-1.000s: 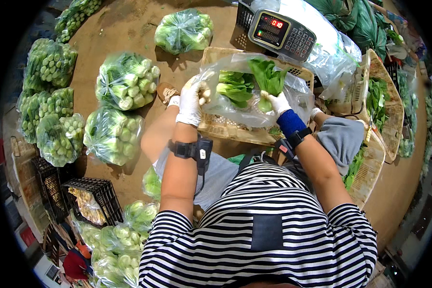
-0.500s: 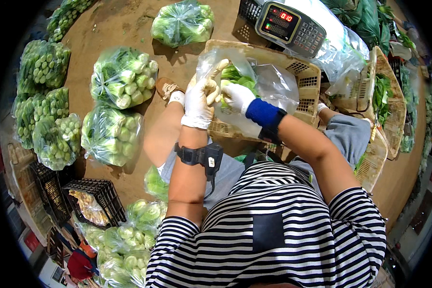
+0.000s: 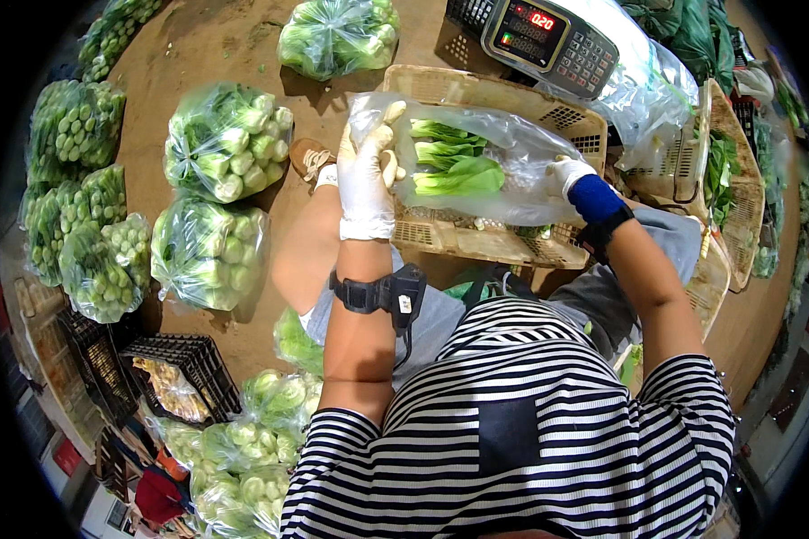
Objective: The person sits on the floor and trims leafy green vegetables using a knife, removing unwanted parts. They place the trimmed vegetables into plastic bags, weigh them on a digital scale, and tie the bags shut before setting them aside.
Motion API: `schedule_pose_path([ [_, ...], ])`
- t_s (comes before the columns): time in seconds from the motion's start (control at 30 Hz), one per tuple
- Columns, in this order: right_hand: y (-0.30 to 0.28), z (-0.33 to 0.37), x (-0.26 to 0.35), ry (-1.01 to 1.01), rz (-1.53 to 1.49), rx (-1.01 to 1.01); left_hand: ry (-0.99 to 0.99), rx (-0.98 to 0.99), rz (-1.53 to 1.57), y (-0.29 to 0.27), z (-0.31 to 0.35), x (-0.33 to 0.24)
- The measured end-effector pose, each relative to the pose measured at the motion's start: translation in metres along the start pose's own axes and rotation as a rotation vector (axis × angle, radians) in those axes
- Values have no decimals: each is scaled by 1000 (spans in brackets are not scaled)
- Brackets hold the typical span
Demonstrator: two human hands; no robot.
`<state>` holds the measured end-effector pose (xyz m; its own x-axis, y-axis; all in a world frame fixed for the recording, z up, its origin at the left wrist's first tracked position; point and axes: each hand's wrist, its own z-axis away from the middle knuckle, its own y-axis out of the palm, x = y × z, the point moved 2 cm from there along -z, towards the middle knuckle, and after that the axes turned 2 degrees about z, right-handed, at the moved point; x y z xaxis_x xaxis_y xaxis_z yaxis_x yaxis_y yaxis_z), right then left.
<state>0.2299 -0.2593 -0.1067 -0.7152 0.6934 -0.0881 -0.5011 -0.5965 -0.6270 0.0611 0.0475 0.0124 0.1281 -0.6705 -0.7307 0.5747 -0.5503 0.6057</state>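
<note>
My left hand (image 3: 367,171), in a white glove, is closed round the left end of a clear plastic bag (image 3: 532,162). At the other end, my gloved right hand (image 3: 570,174) pinches the bag, which is stretched out sideways between the two hands. Several leafy green stalks that look like bok choy (image 3: 458,176) show through the film, nearer my left hand. Beneath the bag stands a beige plastic crate (image 3: 440,235) with slotted walls. Its contents are mostly hidden by the bag.
A weighing scale (image 3: 548,40) with a lit display stands beyond the crate. Filled bags of greens (image 3: 229,144) sit on the floor to the left. A black crate (image 3: 178,377) is at lower left, and more beige crates with leaves (image 3: 717,171) line the right.
My right hand has moved right, away from my left, drawing the bag out lengthwise. The stalks now lie sideways in view, and the digits on the scale's display have changed.
</note>
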Motion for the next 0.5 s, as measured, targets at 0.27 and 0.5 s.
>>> schedule_pose_path([
  [0.27,-45,-8,128,-399,-336,-345,106,69,-139,27,9,5],
  [0.5,25,-64,167,-374,-94,-116,-7,23,-250,17,6,8],
])
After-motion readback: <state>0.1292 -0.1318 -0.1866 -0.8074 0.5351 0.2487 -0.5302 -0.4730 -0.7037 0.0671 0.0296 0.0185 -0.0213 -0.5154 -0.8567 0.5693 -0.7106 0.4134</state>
